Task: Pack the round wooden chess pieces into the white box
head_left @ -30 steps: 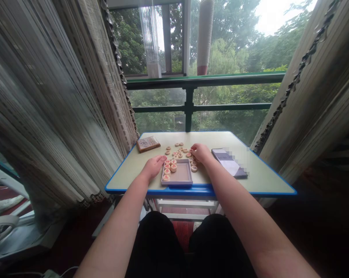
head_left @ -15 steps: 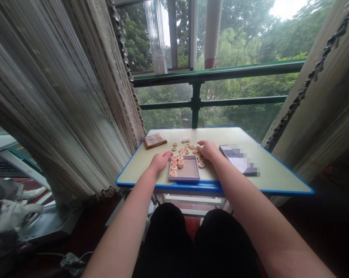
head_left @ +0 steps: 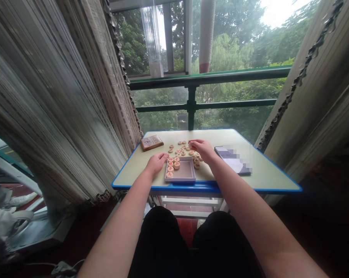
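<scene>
A shallow open box point(head_left: 188, 179) lies on the table near its front edge. Round wooden Chinese chess pieces with red characters point(head_left: 170, 169) stand in its left part, in two columns. My left hand point(head_left: 157, 163) is closed at the box's far left corner, fingers together on its edge. Beyond the box, my right hand point(head_left: 203, 149) is held over the scattered pieces, thumb and fingers pinched on one chess piece point(head_left: 189, 145), mostly covered by the fingertips. Several loose pieces point(head_left: 179, 151) lie behind the box, and others point(head_left: 196, 163) along its right side, partly under my right hand.
A brown patterned box lid point(head_left: 152, 142) lies at the table's far left. To the right of my right hand is a phone-like dark flat object point(head_left: 233, 161), partly blurred out. The table point(head_left: 267, 179) has a blue rim. Curtains point(head_left: 105, 127) hang on both sides, before a green railing point(head_left: 191, 90).
My right hand has moved left and away from me over the loose pieces, and a piece now shows in its fingertips. My left hand stays at the box corner. The view has shifted slightly.
</scene>
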Demonstrator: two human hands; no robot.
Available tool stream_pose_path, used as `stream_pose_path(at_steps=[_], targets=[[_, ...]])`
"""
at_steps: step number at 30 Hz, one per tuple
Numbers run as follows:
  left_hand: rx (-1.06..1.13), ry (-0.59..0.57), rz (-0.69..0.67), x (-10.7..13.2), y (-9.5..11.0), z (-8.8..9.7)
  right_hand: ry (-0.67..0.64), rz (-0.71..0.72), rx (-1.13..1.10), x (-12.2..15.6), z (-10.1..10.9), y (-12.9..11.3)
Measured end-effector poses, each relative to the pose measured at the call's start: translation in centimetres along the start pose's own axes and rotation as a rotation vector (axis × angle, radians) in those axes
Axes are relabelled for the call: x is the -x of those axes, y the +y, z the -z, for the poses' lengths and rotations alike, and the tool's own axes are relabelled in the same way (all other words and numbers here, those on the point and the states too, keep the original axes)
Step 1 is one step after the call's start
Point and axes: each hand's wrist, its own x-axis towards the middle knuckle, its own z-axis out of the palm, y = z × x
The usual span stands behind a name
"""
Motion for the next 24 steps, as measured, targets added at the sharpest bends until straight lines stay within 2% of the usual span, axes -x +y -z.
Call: stream_pose_path(at_steps=[8,14,18,22,24], targets=[[-0.083,-0.034,-0.019,0.4,0.4,0.2,-0.206,-0.262,-0.288,0.3,0.4,-0.3],[-0.098,-0.027,-0.010,0.7,0.8,0.3,-0.353,-0.292,-0.239,0.9,0.6,-1.1],[-0.104,-0.031,-0.019,0.7,1.0,0.3,-0.511,-0.220,-0.022,1.6,0.6,-1.5],[-0.112,-0.036,-0.033,0.7,0.9,0.2,-0.655,-0.047,0.499,3.1,0.2,-2.2],[-0.117,-0.034,-0.037,0.7,0.9,0.2,-0.710,0.040,0.688,3.8,-0.1,-2.7]])
